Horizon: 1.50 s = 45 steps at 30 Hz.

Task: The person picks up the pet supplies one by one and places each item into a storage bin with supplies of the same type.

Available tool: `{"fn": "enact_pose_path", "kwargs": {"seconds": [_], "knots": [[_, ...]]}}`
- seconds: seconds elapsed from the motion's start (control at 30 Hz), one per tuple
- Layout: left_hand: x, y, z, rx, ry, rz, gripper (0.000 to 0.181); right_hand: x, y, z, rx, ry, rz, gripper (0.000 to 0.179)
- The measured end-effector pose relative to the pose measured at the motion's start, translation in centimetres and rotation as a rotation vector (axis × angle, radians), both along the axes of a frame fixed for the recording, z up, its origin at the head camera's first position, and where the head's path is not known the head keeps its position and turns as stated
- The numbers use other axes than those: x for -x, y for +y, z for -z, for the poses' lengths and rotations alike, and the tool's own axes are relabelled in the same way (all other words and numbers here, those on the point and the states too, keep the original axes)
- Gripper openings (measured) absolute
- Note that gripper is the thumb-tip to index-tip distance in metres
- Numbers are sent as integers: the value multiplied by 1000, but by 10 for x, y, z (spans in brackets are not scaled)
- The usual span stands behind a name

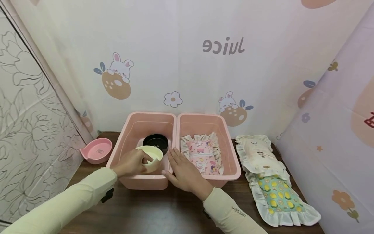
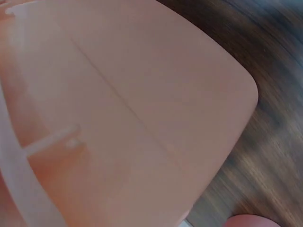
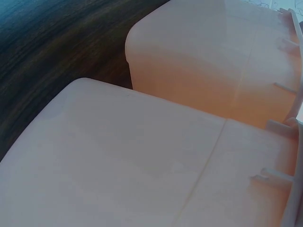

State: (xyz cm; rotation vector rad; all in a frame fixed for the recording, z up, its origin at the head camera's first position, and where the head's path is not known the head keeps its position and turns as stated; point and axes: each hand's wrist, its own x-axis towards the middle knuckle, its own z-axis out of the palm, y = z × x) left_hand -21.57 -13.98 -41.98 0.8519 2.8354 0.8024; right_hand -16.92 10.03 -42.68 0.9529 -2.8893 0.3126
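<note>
In the head view my left hand (image 1: 135, 162) grips a pale yellow pet bowl (image 1: 153, 165) by its rim, with fingers curled inside it. The bowl is within the left pink bin (image 1: 146, 117), overlapping a black bowl (image 1: 155, 140) lying inside. My right hand (image 1: 185, 170) lies with straight fingers on the adjoining rims where the left bin meets the right pink bin (image 1: 201, 118). Inside the right bin is a small pink patterned cushion (image 1: 201, 156) with a cream ruffle. The left wrist view shows a bin's outer wall (image 2: 132, 104); neither wrist view shows a hand.
A pink bowl (image 1: 99, 150) stands on the dark wooden table (image 1: 146, 211) left of the bins. On the right lie a white ruffled cushion (image 1: 258, 154) and a green lemon-print cushion (image 1: 280, 195), partly overlapping. Printed curtains (image 1: 181, 65) enclose the back and sides.
</note>
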Motion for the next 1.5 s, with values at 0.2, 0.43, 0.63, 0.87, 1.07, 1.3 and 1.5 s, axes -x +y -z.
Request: {"fn": "enact_pose_path", "kwargs": {"seconds": [0.2, 0.43, 0.63, 0.87, 1.07, 1.3, 1.5], "knots": [[10, 3, 6, 46, -38, 80, 33, 0, 0, -1, -5, -22, 9, 73], [14, 8, 15, 104, -74, 101, 29, 0, 0, -1, -1, -24, 17, 74], [15, 12, 22, 112, -73, 91, 20, 0, 0, -2, -1, -14, 14, 74], [21, 14, 28, 167, -83, 115, 22, 0, 1, -2, -6, -13, 22, 75], [24, 12, 29, 145, -155, 112, 25, 0, 0, 0, -6, 1, 15, 75], [24, 11, 30, 85, -172, 109, 18, 0, 0, -1, -12, 13, 15, 74], [22, 9, 31, 56, -175, 100, 16, 0, 0, 1, -18, 16, 11, 73]]}}
